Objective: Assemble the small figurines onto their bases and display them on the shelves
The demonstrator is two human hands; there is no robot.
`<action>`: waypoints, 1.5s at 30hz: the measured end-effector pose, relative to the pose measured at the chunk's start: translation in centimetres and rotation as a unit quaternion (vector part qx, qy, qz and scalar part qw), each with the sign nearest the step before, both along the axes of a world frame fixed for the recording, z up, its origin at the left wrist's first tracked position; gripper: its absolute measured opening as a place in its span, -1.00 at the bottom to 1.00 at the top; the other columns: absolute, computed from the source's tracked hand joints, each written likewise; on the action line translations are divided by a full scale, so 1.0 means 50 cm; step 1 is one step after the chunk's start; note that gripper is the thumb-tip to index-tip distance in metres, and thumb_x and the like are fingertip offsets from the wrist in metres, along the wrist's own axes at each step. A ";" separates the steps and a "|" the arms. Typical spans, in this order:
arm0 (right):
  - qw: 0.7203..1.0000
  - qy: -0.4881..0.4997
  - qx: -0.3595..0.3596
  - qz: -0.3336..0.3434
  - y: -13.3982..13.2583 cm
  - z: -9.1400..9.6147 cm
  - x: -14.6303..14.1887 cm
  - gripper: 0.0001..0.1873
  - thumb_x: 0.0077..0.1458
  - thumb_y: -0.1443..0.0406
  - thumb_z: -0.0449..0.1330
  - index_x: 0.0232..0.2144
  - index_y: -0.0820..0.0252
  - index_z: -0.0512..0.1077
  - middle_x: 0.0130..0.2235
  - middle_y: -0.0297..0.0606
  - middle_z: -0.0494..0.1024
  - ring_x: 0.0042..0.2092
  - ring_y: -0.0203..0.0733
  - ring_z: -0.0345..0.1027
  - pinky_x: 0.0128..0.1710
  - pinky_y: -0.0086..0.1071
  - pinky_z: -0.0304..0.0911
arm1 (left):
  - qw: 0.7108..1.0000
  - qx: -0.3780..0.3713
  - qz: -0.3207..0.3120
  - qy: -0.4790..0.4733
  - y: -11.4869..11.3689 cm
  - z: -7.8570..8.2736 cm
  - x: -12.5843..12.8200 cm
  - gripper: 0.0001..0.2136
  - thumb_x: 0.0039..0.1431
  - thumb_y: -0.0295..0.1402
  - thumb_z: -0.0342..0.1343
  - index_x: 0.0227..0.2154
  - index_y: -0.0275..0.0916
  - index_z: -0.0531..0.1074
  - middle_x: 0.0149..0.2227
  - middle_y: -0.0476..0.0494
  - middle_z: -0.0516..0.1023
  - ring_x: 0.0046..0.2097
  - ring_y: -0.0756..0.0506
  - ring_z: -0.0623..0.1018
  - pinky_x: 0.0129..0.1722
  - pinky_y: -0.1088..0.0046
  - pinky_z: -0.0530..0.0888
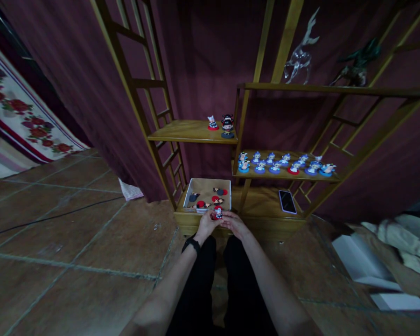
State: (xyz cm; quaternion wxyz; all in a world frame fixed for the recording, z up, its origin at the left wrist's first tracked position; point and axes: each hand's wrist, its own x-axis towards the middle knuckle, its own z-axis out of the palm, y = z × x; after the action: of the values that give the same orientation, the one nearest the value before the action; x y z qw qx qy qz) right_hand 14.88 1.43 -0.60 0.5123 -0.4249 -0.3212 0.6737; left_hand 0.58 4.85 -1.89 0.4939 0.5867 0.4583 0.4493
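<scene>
A small white-and-red figurine [219,213] is held between my two hands, just in front of the open box. My left hand [207,225] grips it from the left, and a dark watch is on that wrist. From the right, the fingers of my right hand [235,224] close on the same figurine. Beyond them, the shallow white box [230,186] holds several figurines [217,200] with red or dark round bases, lying on their sides. On the shelf above stand a white figurine on a red base [213,123] and dark-haired figurines [227,125].
The right shelf [266,173] carries rows of blue, purple and red-based figurines. A phone [287,201] lies on the bottom board. Higher up stand a clear deer ornament [301,51] and a dark sculpture [357,65]. White boxes [364,261] lie on the floor at right.
</scene>
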 end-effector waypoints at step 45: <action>0.999 -0.007 0.016 -0.041 0.002 -0.009 -0.006 -0.68 -0.39 0.33 0.37 -0.45 0.17 0.42 -0.39 -0.37 0.53 -0.34 -0.27 0.43 -0.16 -0.25 0.30 | 0.989 -0.093 -0.015 -0.116 -0.012 0.025 -0.002 -0.80 -0.29 -0.42 0.28 -0.51 -0.31 0.43 -0.56 0.01 0.46 -0.52 0.05 0.40 -0.45 0.52 0.33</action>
State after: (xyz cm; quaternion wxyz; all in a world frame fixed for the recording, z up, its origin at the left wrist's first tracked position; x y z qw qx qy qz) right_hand 14.59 1.52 -1.03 0.5441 -0.4343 -0.3179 0.6437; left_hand 0.46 4.27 -0.63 0.6029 0.4889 0.4288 0.4621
